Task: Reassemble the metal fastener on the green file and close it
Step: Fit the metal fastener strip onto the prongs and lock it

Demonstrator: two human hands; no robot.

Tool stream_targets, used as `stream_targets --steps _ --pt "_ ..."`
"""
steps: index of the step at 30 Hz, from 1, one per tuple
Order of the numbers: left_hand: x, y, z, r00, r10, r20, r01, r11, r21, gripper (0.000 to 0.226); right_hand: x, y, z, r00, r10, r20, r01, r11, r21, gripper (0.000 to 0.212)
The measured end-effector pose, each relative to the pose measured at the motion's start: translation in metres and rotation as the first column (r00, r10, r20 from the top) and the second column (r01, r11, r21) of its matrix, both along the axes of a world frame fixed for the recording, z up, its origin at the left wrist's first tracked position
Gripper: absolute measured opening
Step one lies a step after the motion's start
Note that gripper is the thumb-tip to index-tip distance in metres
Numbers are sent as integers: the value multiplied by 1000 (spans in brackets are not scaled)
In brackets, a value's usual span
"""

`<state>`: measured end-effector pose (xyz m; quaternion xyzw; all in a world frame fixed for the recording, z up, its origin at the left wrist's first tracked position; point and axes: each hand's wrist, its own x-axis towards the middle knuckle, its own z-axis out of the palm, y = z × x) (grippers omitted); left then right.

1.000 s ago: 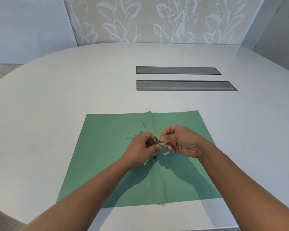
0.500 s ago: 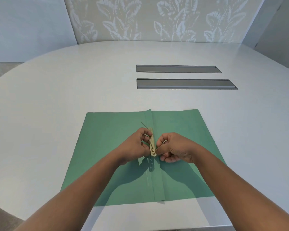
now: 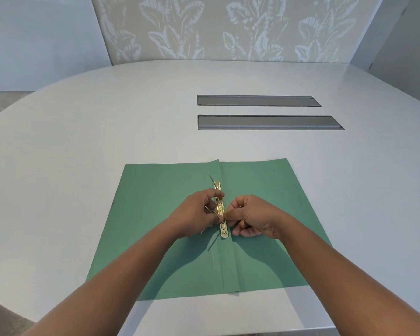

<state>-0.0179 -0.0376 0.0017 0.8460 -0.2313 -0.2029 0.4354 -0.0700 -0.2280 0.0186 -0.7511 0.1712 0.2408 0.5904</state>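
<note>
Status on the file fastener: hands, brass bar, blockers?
Both hands pinching at the brass bar, left hand, right hand. Bar lies along the spine of the green file, file open flat. Prongs still upright. No blockers.

A broad white table [image 3: 107, 132] with a rounded far edge carries a green file [image 3: 160, 229], opened flat near its front edge, spine running away from the viewer. Beyond the file, two long grey recessed panels [image 3: 269, 122] sit flush in the tabletop, one behind the other, well apart from the file. Shadows of two forearms fall across the green card.
</note>
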Motion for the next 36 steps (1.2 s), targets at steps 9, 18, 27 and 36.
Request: stream_targets --steps 9,18,27,36 --pt "3 -1 1 974 -51 220 9 982 186 63 -1 -1 -4 1000 -10 1 10 1000 -1 14" --pt "-1 5 -13 870 -207 448 29 928 372 40 0 2 -3 998 -5 57 8 999 -53 26" --pt "3 5 -13 850 -237 470 -12 884 467 53 12 4 -13 969 32 246 50 946 -320 17" --pt "8 1 -19 868 -185 461 -23 912 409 42 19 1 -13 974 21 227 49 953 -299 12"
